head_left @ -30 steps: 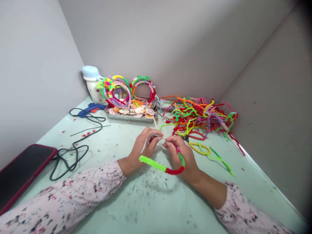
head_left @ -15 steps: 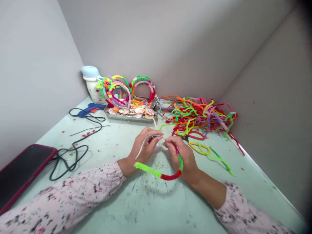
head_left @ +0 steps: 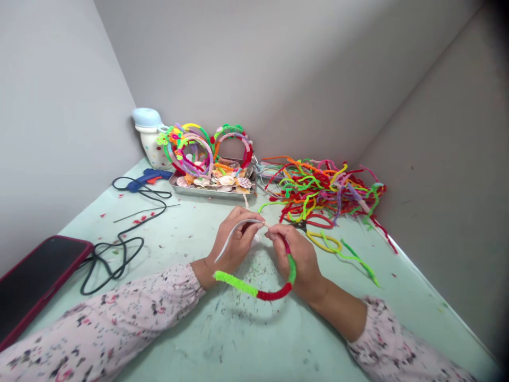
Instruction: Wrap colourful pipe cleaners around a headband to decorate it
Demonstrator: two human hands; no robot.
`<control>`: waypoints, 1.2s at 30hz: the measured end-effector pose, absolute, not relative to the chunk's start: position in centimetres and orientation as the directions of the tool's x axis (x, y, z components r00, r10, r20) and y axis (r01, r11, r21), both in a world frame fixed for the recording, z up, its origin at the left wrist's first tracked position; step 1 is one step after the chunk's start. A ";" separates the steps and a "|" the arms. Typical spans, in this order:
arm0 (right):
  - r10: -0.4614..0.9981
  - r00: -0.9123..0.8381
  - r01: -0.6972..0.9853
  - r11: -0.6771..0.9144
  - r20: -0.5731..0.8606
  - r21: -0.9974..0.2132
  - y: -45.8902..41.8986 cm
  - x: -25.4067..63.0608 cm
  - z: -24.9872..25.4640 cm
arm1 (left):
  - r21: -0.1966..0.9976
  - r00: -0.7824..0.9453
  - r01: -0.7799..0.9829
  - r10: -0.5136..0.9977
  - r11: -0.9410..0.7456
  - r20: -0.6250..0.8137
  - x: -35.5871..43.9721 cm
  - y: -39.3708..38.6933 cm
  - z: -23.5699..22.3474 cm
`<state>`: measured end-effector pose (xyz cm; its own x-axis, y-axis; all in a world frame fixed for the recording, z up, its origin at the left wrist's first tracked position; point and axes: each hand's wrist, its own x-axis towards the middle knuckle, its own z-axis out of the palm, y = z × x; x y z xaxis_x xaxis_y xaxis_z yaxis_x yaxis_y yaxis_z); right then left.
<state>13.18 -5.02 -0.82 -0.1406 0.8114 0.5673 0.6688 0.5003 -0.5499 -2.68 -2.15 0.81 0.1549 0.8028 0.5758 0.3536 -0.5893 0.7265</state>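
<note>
Above a pale green worktop (head_left: 246, 339), the person's right hand (head_left: 298, 260) has its fingers closed round the thin end of a headband (head_left: 274, 292) wrapped in lime and red pipe cleaner, steadying the hoop so that it curves freely between the hands. The left hand (head_left: 234, 249) pinches a white pipe cleaner (head_left: 227, 241) against that end, its fingers closed. Within reach behind them sit a tray of shells (head_left: 199, 193) and a heap of loose pipe cleaners (head_left: 330, 185).

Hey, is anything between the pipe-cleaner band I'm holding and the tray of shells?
Yes, but only a short pale strand lying just in front of the shell tray. It sits between the tray and the pipe-cleaner band held in your left hand and right hand.
</note>
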 end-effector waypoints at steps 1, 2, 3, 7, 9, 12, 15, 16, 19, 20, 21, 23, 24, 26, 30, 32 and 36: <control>0.813 -0.139 0.668 0.499 0.566 -0.553 -5.0 13.2 -0.8 | 0.730 0.147 0.345 0.803 -0.589 0.578 -2.7 -2.1 0.7; 0.813 -0.137 0.667 0.499 0.566 -0.554 -5.0 13.2 -0.8 | 0.735 0.141 0.336 0.803 -0.589 0.579 -2.6 -2.1 0.5; 0.812 -0.138 0.666 0.500 0.567 -0.553 -5.0 13.2 -0.8 | 0.740 0.137 0.325 0.804 -0.589 0.579 -2.6 -2.0 0.3; 0.801 -0.147 0.665 0.514 0.580 -0.542 -4.9 13.2 -0.8 | 0.738 0.129 0.322 0.799 -0.593 0.587 -2.6 -2.0 0.3; 0.802 -0.143 0.665 0.512 0.580 -0.543 -4.9 13.2 -0.9 | 0.723 0.129 0.352 0.796 -0.595 0.592 -2.6 -2.2 0.6; 0.804 -0.140 0.665 0.509 0.578 -0.547 -4.9 13.1 -0.9 | 0.707 0.143 0.398 0.800 -0.585 0.582 -2.7 -2.3 1.0; 0.813 -0.132 0.658 0.500 0.567 -0.563 -5.0 13.1 -0.8 | 0.700 0.147 0.418 0.803 -0.579 0.577 -2.7 -2.3 1.0; 0.818 -0.129 0.652 0.496 0.561 -0.574 -5.1 13.0 -0.8 | 0.700 0.145 0.420 0.804 -0.578 0.577 -2.7 -2.3 0.9; 0.847 -0.095 0.596 0.469 0.523 -0.652 -5.2 12.8 -0.6 | 0.712 0.134 0.406 0.808 -0.573 0.574 -2.6 -2.1 0.4; 0.869 -0.067 0.551 0.442 0.490 -0.708 -5.2 12.7 -0.5 | 0.721 0.129 0.393 0.810 -0.571 0.571 -2.6 -2.0 0.3; 0.894 -0.029 0.485 0.404 0.448 -0.775 -5.1 12.7 -0.4 | 0.736 0.122 0.379 0.819 -0.561 0.561 -2.6 -2.0 0.1; 0.938 0.056 0.304 0.309 0.341 -0.901 -4.6 12.7 -0.3 | 0.784 0.098 0.343 0.849 -0.518 0.519 -2.5 -2.0 -0.1; 0.951 0.093 0.204 0.270 0.293 -0.941 -4.2 12.8 -0.3 | 0.811 0.083 0.322 0.868 -0.488 0.489 -2.5 -2.0 -0.1; 0.968 0.133 0.055 0.209 0.215 -0.976 -3.4 13.2 -0.3 | 0.851 0.072 0.291 0.897 -0.438 0.437 -2.4 -2.2 0.0; 0.981 0.170 -0.275 0.135 0.090 -0.952 -2.2 13.8 -0.6 | 0.801 0.264 0.342 0.868 -0.492 0.420 -2.4 -2.6 0.5; 0.991 0.122 -0.380 0.098 0.055 -0.920 -2.1 13.8 -0.7 | 0.772 0.378 0.352 0.835 -0.529 0.400 -2.4 -2.7 0.5; 0.999 -0.035 -0.467 -0.019 -0.003 -0.884 -2.6 13.5 -0.5 | 0.823 0.387 0.316 0.856 -0.473 0.343 -2.3 -2.4 0.1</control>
<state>13.50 -2.63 -0.48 -0.0351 0.9994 -0.0025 -0.4669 -0.0186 -0.8841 -2.34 -2.43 0.11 0.3867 0.8560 0.3432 0.3160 -0.4726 0.8227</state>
